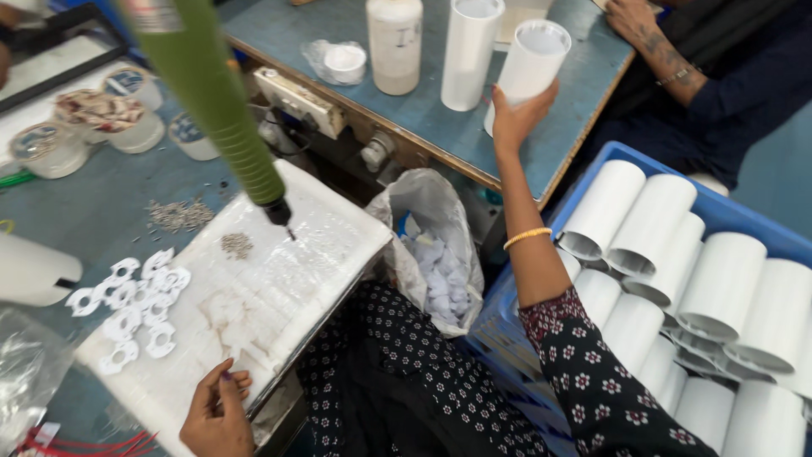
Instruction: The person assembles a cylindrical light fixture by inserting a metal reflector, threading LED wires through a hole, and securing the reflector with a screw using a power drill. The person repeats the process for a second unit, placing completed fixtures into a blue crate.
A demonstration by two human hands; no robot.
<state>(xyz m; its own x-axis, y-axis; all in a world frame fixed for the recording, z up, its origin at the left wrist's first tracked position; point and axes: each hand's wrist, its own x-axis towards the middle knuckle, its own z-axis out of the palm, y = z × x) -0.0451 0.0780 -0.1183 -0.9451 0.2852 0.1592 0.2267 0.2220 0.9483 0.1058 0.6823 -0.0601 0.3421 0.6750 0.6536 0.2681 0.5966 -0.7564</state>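
Right hand (518, 117) wrapped around a white tube (528, 69) at the far bench's near edge; left hand (216, 410) flat on the pad (254, 288).

The right hand's fingers are closed round the tube's lower end, the tube tilted, its base at the bench (474, 127) edge beside a second upright tube (468, 51); the left hand holds nothing — fingers loose, resting on the pad's near corner at the desk's edge. More tubes lie stacked in the blue crate (622, 156) to the right; white clips (131, 305) sit at the pad's left edge, under a hanging green driver (216, 93). A good grip here looks to be low and firm — keep the tube clear of its neighbour and the bench edge; steady the pad with the left.
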